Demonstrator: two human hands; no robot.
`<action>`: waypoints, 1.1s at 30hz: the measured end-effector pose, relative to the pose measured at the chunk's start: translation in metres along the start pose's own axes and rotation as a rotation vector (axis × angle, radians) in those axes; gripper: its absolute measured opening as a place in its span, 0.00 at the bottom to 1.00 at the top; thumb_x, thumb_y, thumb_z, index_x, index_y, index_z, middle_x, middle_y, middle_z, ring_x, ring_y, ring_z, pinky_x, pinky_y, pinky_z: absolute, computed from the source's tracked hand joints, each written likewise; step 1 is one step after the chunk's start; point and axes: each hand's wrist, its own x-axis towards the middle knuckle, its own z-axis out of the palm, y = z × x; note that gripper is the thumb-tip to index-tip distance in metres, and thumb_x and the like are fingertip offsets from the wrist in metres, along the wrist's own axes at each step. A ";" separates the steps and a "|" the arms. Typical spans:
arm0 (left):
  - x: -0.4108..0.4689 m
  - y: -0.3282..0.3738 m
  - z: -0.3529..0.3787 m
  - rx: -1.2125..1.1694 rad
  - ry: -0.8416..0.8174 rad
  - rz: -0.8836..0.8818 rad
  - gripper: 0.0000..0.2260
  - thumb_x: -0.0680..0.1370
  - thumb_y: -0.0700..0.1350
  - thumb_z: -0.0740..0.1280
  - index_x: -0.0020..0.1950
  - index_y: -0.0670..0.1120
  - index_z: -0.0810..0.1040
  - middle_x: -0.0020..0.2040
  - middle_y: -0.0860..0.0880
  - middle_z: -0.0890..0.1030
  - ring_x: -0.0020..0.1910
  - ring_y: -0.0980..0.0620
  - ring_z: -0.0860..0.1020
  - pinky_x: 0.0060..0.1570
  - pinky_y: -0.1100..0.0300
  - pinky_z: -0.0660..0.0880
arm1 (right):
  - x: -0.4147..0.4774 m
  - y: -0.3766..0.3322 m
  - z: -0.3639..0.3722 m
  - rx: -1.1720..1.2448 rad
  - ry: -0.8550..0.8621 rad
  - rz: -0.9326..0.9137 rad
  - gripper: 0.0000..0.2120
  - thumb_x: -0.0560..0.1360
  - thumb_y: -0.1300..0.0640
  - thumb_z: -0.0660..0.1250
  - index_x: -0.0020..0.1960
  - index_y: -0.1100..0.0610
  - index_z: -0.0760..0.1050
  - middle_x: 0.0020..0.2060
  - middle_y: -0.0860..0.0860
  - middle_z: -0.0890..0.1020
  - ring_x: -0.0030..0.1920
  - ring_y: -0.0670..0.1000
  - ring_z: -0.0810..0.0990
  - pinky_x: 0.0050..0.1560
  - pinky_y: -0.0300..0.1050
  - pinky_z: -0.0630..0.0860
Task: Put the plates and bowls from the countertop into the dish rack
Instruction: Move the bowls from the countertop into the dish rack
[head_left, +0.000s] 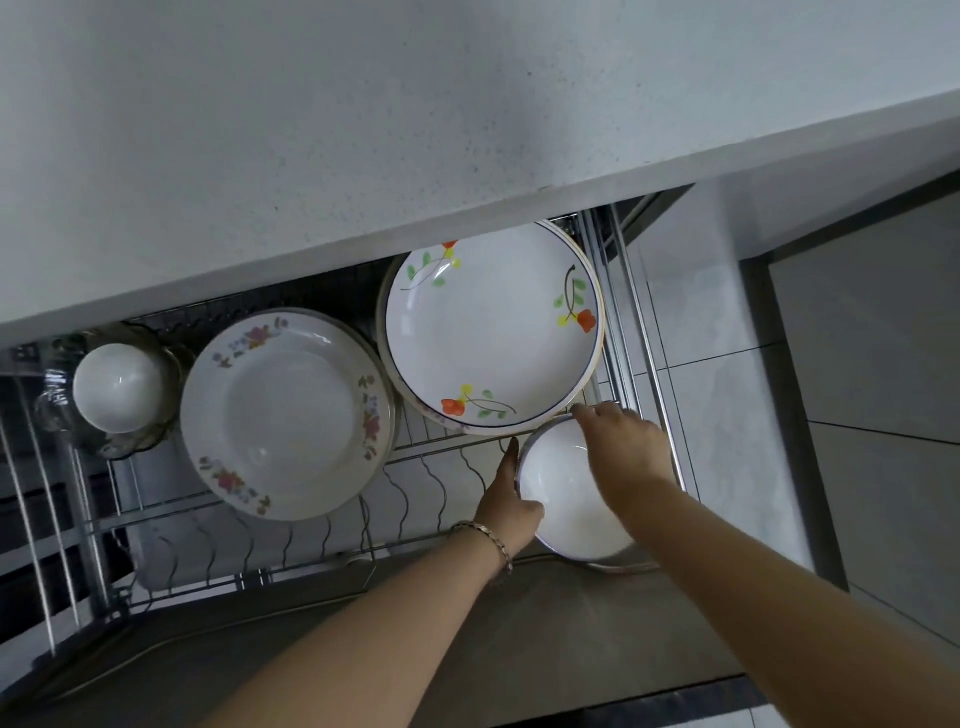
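Note:
A pull-out wire dish rack (447, 447) stands open under the grey countertop (363, 130). In it lie a plate with orange flowers (493, 327) on a stack at the right, a pink-flowered plate (285, 410) in the middle and a small white bowl (118, 387) at the left. At the rack's front right corner a plain white bowl (558, 499) is held by both hands. My left hand (511, 499) grips its left rim. My right hand (623, 447) holds its far right rim, fingers curled over the edge.
Glassware (52, 400) stands at the rack's far left beside the small bowl. Wavy wire plate slots (291, 535) run along the rack's front. The drawer's dark front panel (571, 623) lies under my arms. Tiled floor (883, 364) is on the right.

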 end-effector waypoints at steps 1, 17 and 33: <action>-0.002 -0.001 0.001 -0.053 0.035 -0.013 0.33 0.73 0.36 0.61 0.76 0.54 0.56 0.66 0.46 0.74 0.62 0.43 0.74 0.62 0.50 0.74 | 0.001 0.002 -0.005 -0.023 -0.003 -0.016 0.22 0.77 0.64 0.59 0.70 0.55 0.64 0.61 0.56 0.76 0.60 0.57 0.77 0.57 0.47 0.75; -0.043 0.008 -0.022 0.275 0.061 0.067 0.18 0.81 0.42 0.54 0.71 0.43 0.64 0.65 0.40 0.75 0.63 0.45 0.74 0.59 0.56 0.71 | -0.023 -0.005 -0.038 -0.153 -0.130 -0.003 0.17 0.77 0.66 0.58 0.64 0.60 0.70 0.59 0.56 0.77 0.60 0.55 0.77 0.57 0.46 0.75; -0.234 0.074 -0.353 -0.211 0.577 0.443 0.07 0.77 0.34 0.60 0.48 0.43 0.76 0.40 0.45 0.79 0.35 0.52 0.77 0.24 0.74 0.72 | -0.069 -0.249 -0.279 0.381 0.030 -0.332 0.15 0.77 0.55 0.59 0.59 0.58 0.77 0.59 0.54 0.81 0.59 0.54 0.78 0.60 0.41 0.72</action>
